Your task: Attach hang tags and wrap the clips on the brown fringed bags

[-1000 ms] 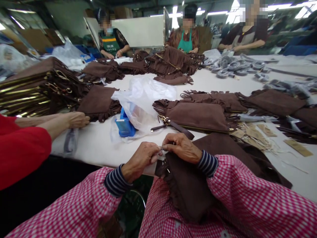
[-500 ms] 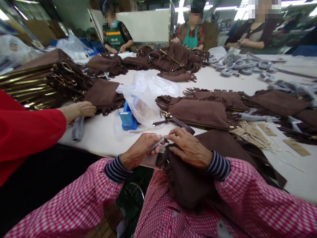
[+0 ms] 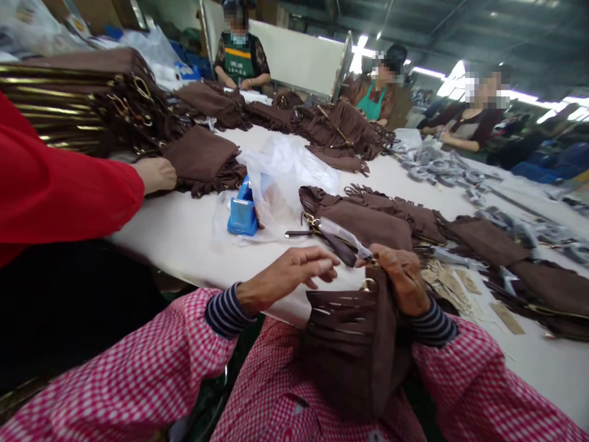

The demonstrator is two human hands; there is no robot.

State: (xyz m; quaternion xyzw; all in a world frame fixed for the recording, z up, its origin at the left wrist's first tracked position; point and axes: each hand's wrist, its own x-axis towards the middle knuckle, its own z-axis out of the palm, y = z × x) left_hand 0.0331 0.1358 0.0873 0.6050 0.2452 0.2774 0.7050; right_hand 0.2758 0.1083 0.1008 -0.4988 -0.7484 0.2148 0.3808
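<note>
Evidently the hands are apart: the right hand (image 3: 400, 279) is clamped on the upper corner of a fringed brown bag (image 3: 350, 344), which hangs below it over the lap, while the left hand (image 3: 292, 276) reaches toward it with fingers extended. Ahead of both runs a pale bench (image 3: 179, 221). Beyond the left hand sit a blue dispenser (image 3: 243, 215) and clear plastic (image 3: 294, 166); farther left, a co-worker's red sleeve (image 3: 69, 184) passes a tall stack of brown bags (image 3: 69, 80). Right of the right hand lie tan tags (image 3: 506, 318). Past the hands, three people work before a white panel (image 3: 294, 55) and bright lights (image 3: 427, 72).
</note>
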